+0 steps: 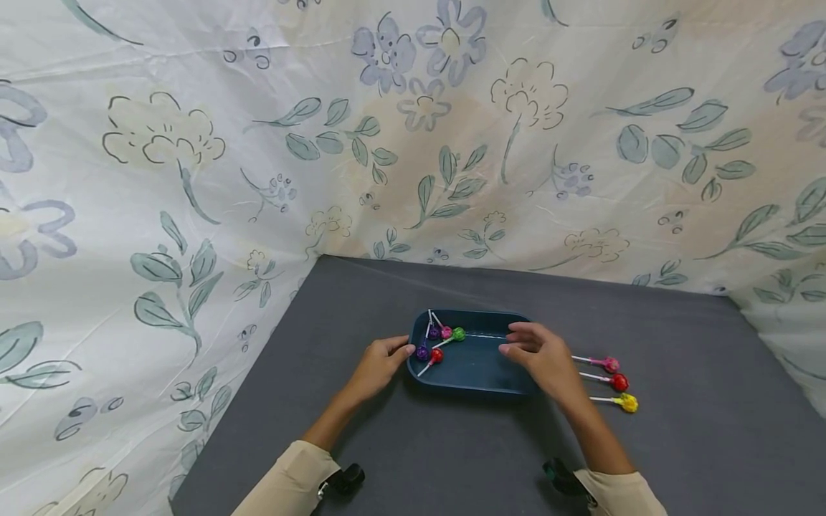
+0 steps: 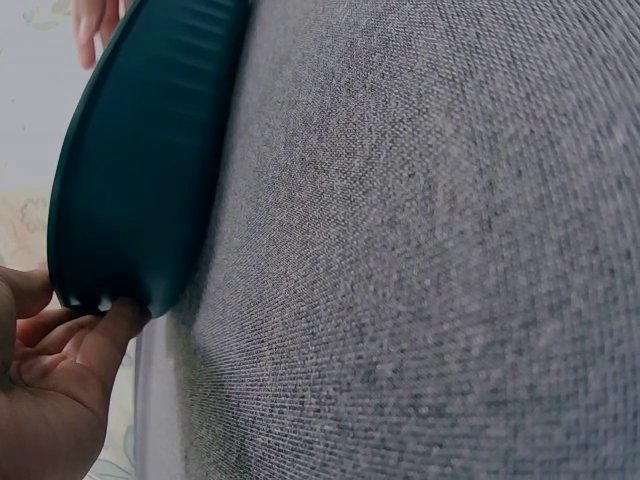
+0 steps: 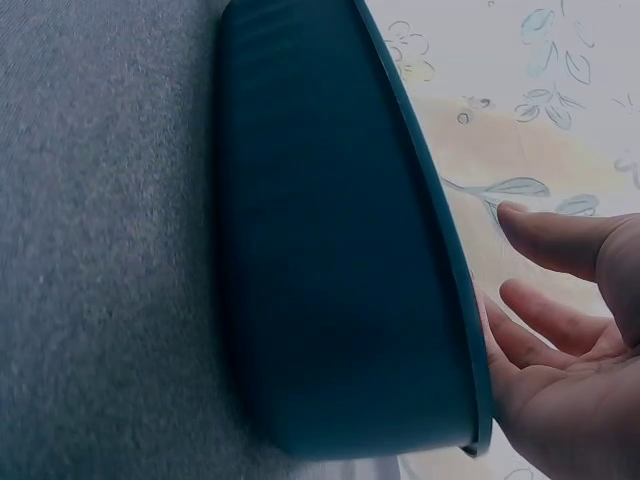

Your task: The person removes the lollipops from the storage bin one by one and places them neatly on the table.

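Observation:
A dark teal tray (image 1: 477, 389) stands on the grey cloth. My left hand (image 1: 381, 364) holds its left end, thumb at the rim and fingers against the outer wall, as the left wrist view also shows. Several lollipops lie in the tray's left part: a green one (image 1: 459, 334), a red one (image 1: 437, 355), a pink one (image 1: 447, 332) and purple ones (image 1: 422, 353). Over the right end is my right hand (image 1: 548, 360), fingers spread and loosely bent, with nothing between thumb and fingers in the right wrist view.
Right of the tray, three lollipops lie in a column on the cloth: pink (image 1: 611, 365), red (image 1: 619, 382) and yellow (image 1: 629, 403). Their stick ends are partly hidden by my right hand. A floral curtain (image 1: 439, 179) hangs behind and along the left side of the grey surface (image 1: 452, 451).

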`<act>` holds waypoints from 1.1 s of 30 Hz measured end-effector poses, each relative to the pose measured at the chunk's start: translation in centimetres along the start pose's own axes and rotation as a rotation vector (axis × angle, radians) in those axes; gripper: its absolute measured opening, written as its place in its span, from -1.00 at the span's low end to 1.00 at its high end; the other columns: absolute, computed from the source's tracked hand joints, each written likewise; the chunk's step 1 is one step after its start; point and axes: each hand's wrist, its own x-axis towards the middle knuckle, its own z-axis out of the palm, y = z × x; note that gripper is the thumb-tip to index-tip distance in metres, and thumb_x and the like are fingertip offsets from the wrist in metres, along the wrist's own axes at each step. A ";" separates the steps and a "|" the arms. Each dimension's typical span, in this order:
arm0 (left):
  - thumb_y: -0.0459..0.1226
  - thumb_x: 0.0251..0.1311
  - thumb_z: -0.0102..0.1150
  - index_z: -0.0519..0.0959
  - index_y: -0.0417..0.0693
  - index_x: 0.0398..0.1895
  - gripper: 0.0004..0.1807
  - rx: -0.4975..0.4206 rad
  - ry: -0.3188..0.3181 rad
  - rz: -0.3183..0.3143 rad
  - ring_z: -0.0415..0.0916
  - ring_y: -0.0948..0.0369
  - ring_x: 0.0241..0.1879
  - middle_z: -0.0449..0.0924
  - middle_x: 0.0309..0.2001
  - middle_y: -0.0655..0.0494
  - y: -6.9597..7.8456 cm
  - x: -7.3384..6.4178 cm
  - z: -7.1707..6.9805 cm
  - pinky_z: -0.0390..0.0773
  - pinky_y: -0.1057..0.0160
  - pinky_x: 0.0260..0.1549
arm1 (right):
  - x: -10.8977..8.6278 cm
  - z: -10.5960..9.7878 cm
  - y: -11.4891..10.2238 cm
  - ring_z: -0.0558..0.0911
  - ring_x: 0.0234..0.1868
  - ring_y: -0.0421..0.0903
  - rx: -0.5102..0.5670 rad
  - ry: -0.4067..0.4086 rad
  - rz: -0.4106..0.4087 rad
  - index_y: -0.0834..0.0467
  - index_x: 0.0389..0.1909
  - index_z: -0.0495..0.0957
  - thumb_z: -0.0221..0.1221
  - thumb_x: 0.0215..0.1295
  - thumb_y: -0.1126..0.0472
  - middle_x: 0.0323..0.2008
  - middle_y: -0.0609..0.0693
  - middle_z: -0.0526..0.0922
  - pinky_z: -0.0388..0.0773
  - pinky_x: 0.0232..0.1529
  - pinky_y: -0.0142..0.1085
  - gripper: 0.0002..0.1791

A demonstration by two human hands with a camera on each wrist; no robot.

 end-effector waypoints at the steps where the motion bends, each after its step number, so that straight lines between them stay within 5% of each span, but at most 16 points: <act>1: -0.21 0.60 0.13 0.57 -0.41 0.33 -0.54 0.006 -0.003 0.006 0.57 -0.11 0.33 0.64 0.27 -0.27 0.0 0.0 0.0 0.51 -0.18 0.34 | 0.1 0.1 0.0 0.72 0.16 0.16 -0.004 -0.001 -0.001 0.21 0.34 0.55 0.40 0.44 0.08 0.15 0.25 0.73 0.67 0.02 -0.31 -0.45; 17: -0.23 0.60 0.13 0.59 -0.42 0.30 -0.56 0.017 -0.002 0.017 0.58 -0.11 0.31 0.66 0.25 -0.26 -0.2 0.1 0.0 0.51 -0.18 0.33 | 1.6 2.9 -0.9 0.70 0.21 0.18 -0.023 -0.068 0.001 0.19 0.34 0.56 0.38 0.45 0.12 0.17 0.20 0.72 0.66 0.18 0.10 -0.48; 33: -0.25 0.58 0.16 0.62 -0.38 0.28 -0.59 -0.003 0.022 0.026 0.62 -0.10 0.27 0.69 0.22 -0.24 -0.2 0.1 0.1 0.53 -0.18 0.31 | 2.3 5.6 -1.8 0.74 0.11 0.09 0.010 -0.125 0.020 0.16 0.29 0.61 0.41 0.41 0.10 0.13 0.13 0.74 0.70 0.07 0.01 -0.51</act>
